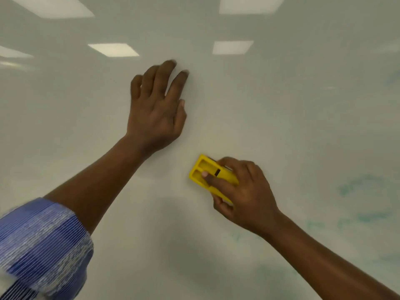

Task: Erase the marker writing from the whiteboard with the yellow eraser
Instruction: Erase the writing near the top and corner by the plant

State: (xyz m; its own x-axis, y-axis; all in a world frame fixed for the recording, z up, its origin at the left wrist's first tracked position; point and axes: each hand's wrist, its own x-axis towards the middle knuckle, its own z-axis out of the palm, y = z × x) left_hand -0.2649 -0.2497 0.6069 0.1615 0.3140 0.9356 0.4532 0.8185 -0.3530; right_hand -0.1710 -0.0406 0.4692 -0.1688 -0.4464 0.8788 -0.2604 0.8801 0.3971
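Observation:
The whiteboard (281, 118) fills the whole view. My right hand (244, 195) grips the yellow eraser (207, 175), which lies flat against the board just below centre, with my index finger along its back. My left hand (157, 109) rests on the board above and left of the eraser, fingers spread and straight. Faint green marker smears (363, 182) show at the lower right, and fainter traces (238, 236) lie under my right wrist.
Bright ceiling lights (113, 49) are reflected in the glossy upper part of the board. My blue and white striped sleeve (41, 250) fills the lower left corner.

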